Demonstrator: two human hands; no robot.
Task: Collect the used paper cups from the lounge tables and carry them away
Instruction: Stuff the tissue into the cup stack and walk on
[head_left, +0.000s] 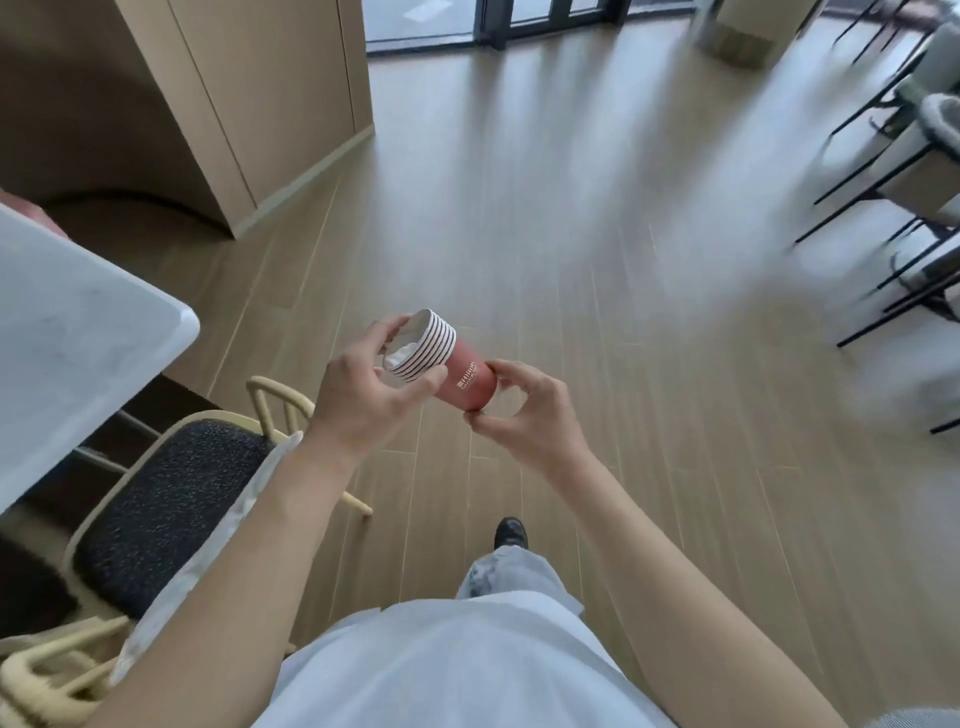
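My stack of cups (457, 371) — red with white rims and lettering; chair seat (171, 506) — black, pale-speckled.

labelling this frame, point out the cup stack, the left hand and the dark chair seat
cup stack (465, 384): head view, on the red side wall by the logo
left hand (363, 400): head view, back of the hand
dark chair seat (171, 509): head view, middle of the cushion

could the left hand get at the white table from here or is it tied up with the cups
Probably not as things stand: the left hand grips the rim end of the stack of cups, with the right hand pinching its base. The white table sits close on that side, nothing between.
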